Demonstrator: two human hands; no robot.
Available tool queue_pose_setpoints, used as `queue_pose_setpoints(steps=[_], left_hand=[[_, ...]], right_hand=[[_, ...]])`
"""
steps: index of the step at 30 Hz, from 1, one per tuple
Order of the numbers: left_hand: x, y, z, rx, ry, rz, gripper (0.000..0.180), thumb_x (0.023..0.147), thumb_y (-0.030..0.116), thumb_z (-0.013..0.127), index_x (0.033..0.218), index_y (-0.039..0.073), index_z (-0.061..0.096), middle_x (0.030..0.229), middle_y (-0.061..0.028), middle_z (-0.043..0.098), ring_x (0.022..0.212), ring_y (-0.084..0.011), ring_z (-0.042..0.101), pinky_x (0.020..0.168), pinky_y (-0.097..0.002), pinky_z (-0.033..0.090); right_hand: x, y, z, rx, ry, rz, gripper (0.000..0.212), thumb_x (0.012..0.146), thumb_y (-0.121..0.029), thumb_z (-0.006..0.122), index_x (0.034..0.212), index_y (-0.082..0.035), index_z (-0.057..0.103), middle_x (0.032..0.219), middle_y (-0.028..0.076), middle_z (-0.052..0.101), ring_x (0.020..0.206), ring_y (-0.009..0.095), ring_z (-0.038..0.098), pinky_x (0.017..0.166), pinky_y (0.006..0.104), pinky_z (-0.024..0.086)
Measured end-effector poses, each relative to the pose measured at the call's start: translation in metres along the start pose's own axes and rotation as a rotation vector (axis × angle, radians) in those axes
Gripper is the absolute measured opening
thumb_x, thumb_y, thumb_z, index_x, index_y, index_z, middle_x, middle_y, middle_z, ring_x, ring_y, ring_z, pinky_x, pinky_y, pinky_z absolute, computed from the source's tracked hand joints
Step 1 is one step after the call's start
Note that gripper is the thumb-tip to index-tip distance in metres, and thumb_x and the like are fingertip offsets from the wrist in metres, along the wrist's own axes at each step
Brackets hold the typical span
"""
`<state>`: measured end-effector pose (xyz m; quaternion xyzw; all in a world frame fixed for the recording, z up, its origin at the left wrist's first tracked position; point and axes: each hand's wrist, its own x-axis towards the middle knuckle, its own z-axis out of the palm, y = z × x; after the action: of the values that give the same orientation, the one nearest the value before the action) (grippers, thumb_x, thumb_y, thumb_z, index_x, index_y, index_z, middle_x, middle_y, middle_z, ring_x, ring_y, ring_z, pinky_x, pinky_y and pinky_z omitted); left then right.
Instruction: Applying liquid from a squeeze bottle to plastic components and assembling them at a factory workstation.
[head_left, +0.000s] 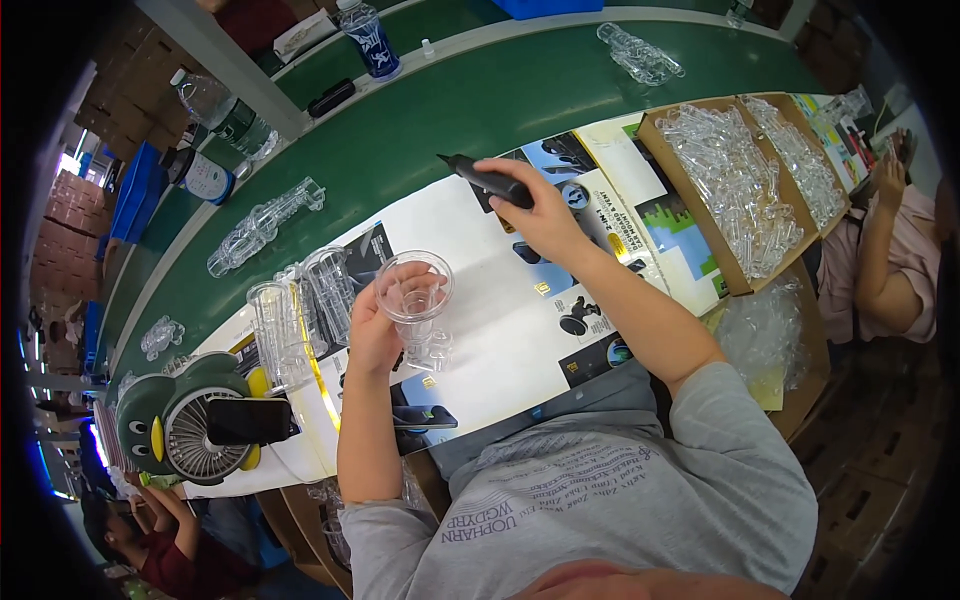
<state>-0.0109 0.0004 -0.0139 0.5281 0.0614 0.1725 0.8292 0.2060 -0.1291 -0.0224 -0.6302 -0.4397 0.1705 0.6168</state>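
My left hand (pixel 370 335) is closed around a clear plastic cup-shaped part (pixel 424 312). Its wide round rim faces up, and some fingers show through it. Below the cup hangs a narrower, clear shape whose details I cannot make out. My right hand (pixel 548 218) grips a thick black pen-like tool (pixel 490 182), its pointed tip aimed to the left and away from the clear part. Under both hands lies a white printed sheet (pixel 478 300) with product pictures. Just left of my left hand, more clear tubular parts (pixel 280 335) are lined up.
A cardboard tray (pixel 688 208) full of small clear pieces sits at right. Clear assemblies (pixel 262 230) lie on the green surface (pixel 420 130). A penguin-shaped fan (pixel 150 415) with a phone (pixel 247 421) stands at left. Bottles (pixel 370 42) stand behind; people sit at both sides.
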Motion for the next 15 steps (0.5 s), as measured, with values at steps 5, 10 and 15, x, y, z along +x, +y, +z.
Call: queue_pose_setpoints(steps=[5, 10, 15], left_hand=[[-0.002, 0.004, 0.005, 0.004, -0.023, -0.004, 0.043, 0.088, 0.024, 0.054, 0.115, -0.009, 0.048, 0.105, -0.0193, 0.059, 0.099, -0.0285, 0.059, 0.086, -0.0381, 0.049], [-0.002, 0.005, 0.009, 0.005, -0.012, -0.025, 0.041, 0.089, 0.022, 0.053, 0.116, -0.009, 0.048, 0.105, -0.0184, 0.060, 0.097, -0.0268, 0.060, 0.086, -0.0364, 0.048], [0.001, -0.001, 0.005, 0.051, 0.048, -0.012, 0.046, 0.085, 0.026, 0.058, 0.115, -0.007, 0.048, 0.107, -0.0180, 0.059, 0.099, -0.0265, 0.059, 0.077, -0.0360, 0.053]], right_hand=[[0.000, 0.006, 0.010, -0.376, -0.014, -0.116, 0.046, 0.071, 0.007, 0.051, 0.110, -0.016, 0.060, 0.125, 0.009, 0.048, 0.113, 0.029, 0.047, 0.095, 0.0344, 0.039], [-0.002, 0.011, 0.008, -0.609, -0.169, -0.176, 0.045, 0.073, 0.003, 0.053, 0.113, -0.017, 0.058, 0.129, 0.009, 0.046, 0.116, 0.030, 0.045, 0.098, 0.0375, 0.037], [-0.009, 0.002, 0.013, -0.616, -0.241, -0.173, 0.045, 0.076, -0.021, 0.067, 0.119, -0.019, 0.054, 0.129, 0.011, 0.046, 0.121, 0.031, 0.041, 0.101, 0.0395, 0.034]])
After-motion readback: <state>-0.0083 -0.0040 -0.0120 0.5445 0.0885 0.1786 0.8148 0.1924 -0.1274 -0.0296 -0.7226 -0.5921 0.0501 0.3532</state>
